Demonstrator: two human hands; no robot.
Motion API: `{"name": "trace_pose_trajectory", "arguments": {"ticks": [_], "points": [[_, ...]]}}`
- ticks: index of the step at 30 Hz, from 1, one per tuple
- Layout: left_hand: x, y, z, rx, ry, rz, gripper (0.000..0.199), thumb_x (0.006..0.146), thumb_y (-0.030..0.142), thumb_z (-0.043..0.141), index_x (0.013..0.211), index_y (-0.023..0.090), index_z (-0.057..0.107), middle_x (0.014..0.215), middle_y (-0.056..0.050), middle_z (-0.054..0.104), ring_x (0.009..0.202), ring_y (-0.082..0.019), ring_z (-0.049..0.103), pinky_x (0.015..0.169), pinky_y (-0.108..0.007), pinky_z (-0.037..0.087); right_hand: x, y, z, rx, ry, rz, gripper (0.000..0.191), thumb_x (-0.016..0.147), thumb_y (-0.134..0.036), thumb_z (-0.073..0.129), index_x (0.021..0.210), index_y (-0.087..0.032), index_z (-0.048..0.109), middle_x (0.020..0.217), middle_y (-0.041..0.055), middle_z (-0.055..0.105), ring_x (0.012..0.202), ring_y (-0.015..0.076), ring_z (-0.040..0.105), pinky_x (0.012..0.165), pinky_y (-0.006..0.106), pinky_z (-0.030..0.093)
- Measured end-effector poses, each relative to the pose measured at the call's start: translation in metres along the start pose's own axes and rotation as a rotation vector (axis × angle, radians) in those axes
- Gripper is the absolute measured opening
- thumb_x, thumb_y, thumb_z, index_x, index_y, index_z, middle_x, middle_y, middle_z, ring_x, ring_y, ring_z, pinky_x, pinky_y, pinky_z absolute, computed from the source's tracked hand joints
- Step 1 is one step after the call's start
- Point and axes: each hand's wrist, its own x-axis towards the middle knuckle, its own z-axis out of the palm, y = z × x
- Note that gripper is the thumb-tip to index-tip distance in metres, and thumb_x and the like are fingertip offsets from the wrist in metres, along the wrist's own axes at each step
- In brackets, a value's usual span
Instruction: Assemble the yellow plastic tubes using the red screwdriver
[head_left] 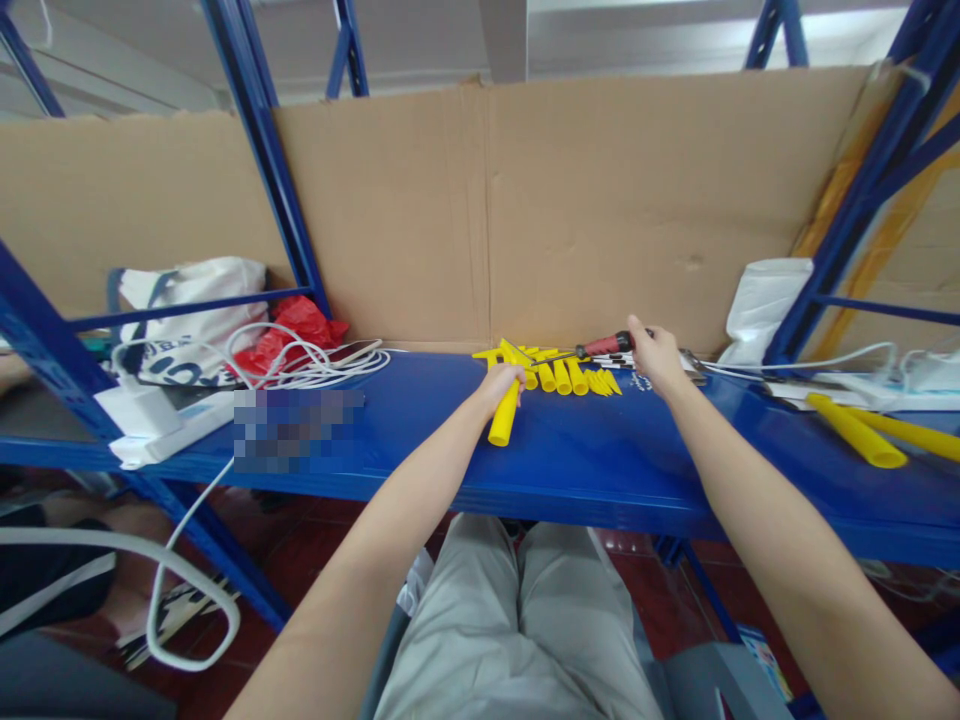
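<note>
My left hand (504, 386) is closed around a yellow tube (504, 420), whose open round end points down toward me. My right hand (654, 352) grips the end of a screwdriver (604, 346) with a red and black handle. Its thin shaft points left, toward the top of the held piece near my left fingers. Behind and to the right of my left hand, several yellow tubular pieces (562, 377) lie in a row on the blue shelf (420, 430). Small yellow pointed pieces (602, 382) lie at the row's right end. Small metallic bits (641, 381) are scattered beside them.
At the left are a power strip (180, 425), coiled white cable (300, 365), a red plastic bag (296, 325) and a white cloth bag (202, 300). More yellow tubes (855, 430) lie far right. Cardboard (600, 200) stands behind. A person's leg (131, 570) shows lower left.
</note>
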Motion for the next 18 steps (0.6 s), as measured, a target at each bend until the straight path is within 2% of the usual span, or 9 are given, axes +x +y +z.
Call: {"name": "trace_pose_trajectory", "arguments": {"ticks": [3,6,9,13,15,18], "points": [[-0.0007,0.0008,0.0002,-0.003,0.001,-0.005,0.015,0.059,0.005,0.048,0.052,0.019,0.045,0.037,0.003,0.042,0.03,-0.01,0.038,0.038,-0.025,0.035,0.0,-0.0009,0.001,0.025,0.0,0.02,0.024,0.082,-0.038,0.061,0.07,-0.021,0.048,0.041,-0.0068,0.036,0.039,0.0098,0.035,0.039,0.024,0.025],[-0.0018,0.0014,0.0003,-0.006,0.0,-0.005,0.015,0.059,0.006,0.048,0.053,0.019,0.045,0.037,0.003,0.042,0.031,-0.01,0.038,0.038,-0.025,0.035,-0.0034,-0.0061,0.0025,0.075,-0.021,0.046,0.016,0.08,-0.03,0.06,0.074,-0.022,0.048,0.044,-0.0067,0.04,0.037,0.0101,0.036,0.037,0.024,0.025],[-0.0022,0.0013,0.0003,-0.002,0.001,-0.007,0.015,0.059,0.006,0.047,0.053,0.019,0.045,0.037,0.003,0.042,0.03,-0.011,0.038,0.037,-0.025,0.035,-0.004,-0.0058,0.0024,0.061,-0.021,0.019,0.02,0.082,-0.035,0.06,0.073,-0.022,0.046,0.047,-0.0053,0.044,0.039,0.0107,0.039,0.038,0.024,0.026],[-0.002,0.0008,0.0004,0.006,-0.009,0.002,0.016,0.06,0.006,0.047,0.053,0.019,0.044,0.037,0.003,0.042,0.029,-0.01,0.038,0.037,-0.024,0.034,0.0001,-0.0005,0.0016,-0.017,0.019,-0.064,0.034,0.085,-0.046,0.058,0.065,-0.022,0.044,0.044,-0.0048,0.04,0.041,0.0098,0.038,0.04,0.024,0.028],[-0.0021,0.0011,0.0007,0.015,-0.007,0.008,0.016,0.061,0.006,0.048,0.052,0.019,0.044,0.037,0.003,0.042,0.029,-0.01,0.038,0.037,-0.024,0.034,0.0003,-0.0013,0.0021,-0.008,0.045,-0.043,0.031,0.084,-0.04,0.058,0.064,-0.022,0.044,0.043,-0.0058,0.037,0.04,0.0088,0.035,0.04,0.024,0.026],[-0.0028,0.0018,0.0013,0.021,-0.002,0.013,0.016,0.06,0.006,0.047,0.051,0.019,0.044,0.036,0.003,0.043,0.028,-0.011,0.04,0.037,-0.024,0.033,-0.0033,-0.0062,0.0025,0.048,0.012,0.034,0.021,0.082,-0.032,0.059,0.068,-0.022,0.046,0.042,-0.0073,0.037,0.037,0.0092,0.034,0.038,0.023,0.024]]}}
